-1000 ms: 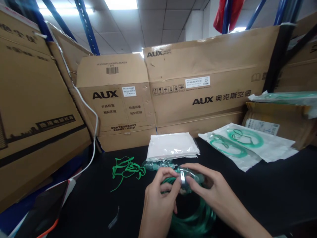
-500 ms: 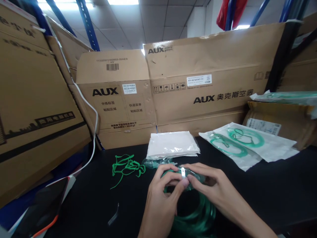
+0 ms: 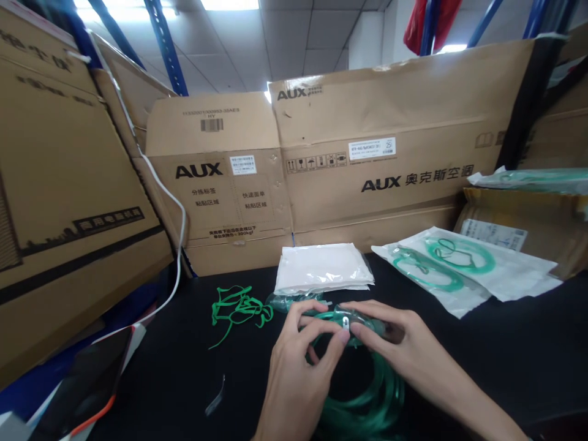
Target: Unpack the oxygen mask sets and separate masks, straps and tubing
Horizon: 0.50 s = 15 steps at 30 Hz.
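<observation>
Both my hands meet over a clear green mask (image 3: 367, 326) that bears a small metal strip (image 3: 346, 321). My left hand (image 3: 301, 367) pinches the mask at that strip with thumb and forefinger. From the right, my right hand (image 3: 390, 343) grips the same mask, fingers closed on its top. A coil of green tubing (image 3: 367, 404) lies under the hands on the black table (image 3: 505, 355). Another clear piece (image 3: 285, 301) sits just beyond my left hand.
Green elastic straps (image 3: 236, 309) lie left of the hands. A stack of white pouches (image 3: 324, 269) and sealed packets with green tubing (image 3: 459, 266) lie behind. AUX cardboard boxes (image 3: 367, 165) wall the back and left. A phone (image 3: 87, 383) and white cable (image 3: 177, 245) are at left.
My fingers have shifted slightly on the mask, and the metal strip has turned from upright to flatter. The view has moved a little to the left.
</observation>
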Motion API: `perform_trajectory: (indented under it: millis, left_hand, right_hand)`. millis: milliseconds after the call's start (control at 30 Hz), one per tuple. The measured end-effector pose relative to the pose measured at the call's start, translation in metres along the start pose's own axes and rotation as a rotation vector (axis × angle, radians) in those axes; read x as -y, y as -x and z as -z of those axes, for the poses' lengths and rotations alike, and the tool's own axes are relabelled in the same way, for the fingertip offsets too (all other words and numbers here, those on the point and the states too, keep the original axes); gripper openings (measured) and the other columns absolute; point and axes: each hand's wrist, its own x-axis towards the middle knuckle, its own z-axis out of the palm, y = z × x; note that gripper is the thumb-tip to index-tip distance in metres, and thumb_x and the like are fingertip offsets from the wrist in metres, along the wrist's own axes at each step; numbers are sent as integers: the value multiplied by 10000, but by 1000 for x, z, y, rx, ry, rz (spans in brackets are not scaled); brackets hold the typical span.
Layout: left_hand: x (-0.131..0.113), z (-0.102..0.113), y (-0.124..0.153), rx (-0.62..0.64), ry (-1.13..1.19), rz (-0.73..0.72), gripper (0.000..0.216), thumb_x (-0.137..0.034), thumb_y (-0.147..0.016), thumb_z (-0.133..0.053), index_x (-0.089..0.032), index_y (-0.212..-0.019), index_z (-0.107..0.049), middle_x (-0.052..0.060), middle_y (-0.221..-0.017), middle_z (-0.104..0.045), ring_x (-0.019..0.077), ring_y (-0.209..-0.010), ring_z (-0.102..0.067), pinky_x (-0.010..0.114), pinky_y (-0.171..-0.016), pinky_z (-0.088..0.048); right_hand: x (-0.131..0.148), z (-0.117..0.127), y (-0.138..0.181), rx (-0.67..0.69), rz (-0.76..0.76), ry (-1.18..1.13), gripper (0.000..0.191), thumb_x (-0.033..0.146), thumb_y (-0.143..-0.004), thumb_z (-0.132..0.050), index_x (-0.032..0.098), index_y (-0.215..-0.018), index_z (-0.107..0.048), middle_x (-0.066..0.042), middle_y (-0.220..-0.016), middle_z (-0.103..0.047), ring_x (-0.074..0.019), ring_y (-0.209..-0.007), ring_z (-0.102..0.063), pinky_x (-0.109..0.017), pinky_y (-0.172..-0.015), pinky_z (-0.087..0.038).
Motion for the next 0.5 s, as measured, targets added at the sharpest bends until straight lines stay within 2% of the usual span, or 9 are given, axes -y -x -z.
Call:
perform_trajectory:
  millis: [67,167,233,333,433,500]
  left_hand:
    - [-1,0,0,-5,-54,-1,137,-283,-894,-656,-248,-817,-765,65,-1145,-598,153,-762,-634,216,-519,-506]
    - [-1,4,1,11,-164,-13,161,-261,-899,-637,-250,-777,-741,43,-1136,-607,160,-803,-642,218,-560,-514]
    - [4,12,4,44,-255,-19,179,-274,-914,-621,-253,-772,-727,25,-1110,-619,141,-747,-639,219,-571,-513]
    - [21,37,16,80,-392,-28,215,-333,-957,-568,-264,-818,-717,5,-1066,-628,106,-631,-621,212,-558,-510]
    - [46,70,39,41,-498,-69,285,-403,-1006,-481,-268,-889,-703,9,-979,-639,133,-743,-679,190,-623,-538]
    - [62,88,56,18,-543,-109,312,-458,-1011,-464,-290,-916,-709,-1,-917,-659,138,-769,-698,178,-674,-557]
  right_hand:
    - [-2,1,-1,-9,-19,20,353,393,-903,-647,240,-1213,-720,-67,-1266,-700,-258,-1166,-653,-351,-931,-550]
    - [-4,4,-1,-92,-23,113,388,454,-879,-662,269,-1217,-701,-53,-1275,-699,-278,-1199,-631,-388,-976,-529]
    - [-5,8,0,-131,-5,176,399,489,-866,-666,284,-1208,-676,-47,-1278,-692,-279,-1211,-618,-393,-989,-518]
    - [-12,22,-4,-151,11,282,388,536,-868,-641,288,-1166,-646,-45,-1213,-705,-266,-1093,-663,-382,-917,-543]
    - [-26,36,-18,-173,34,493,361,533,-889,-592,256,-1111,-658,-67,-1109,-717,-261,-913,-690,-401,-820,-555]
    - [-37,39,-30,-164,75,580,336,491,-892,-587,224,-1078,-671,-95,-1090,-706,-280,-948,-686,-421,-848,-545]
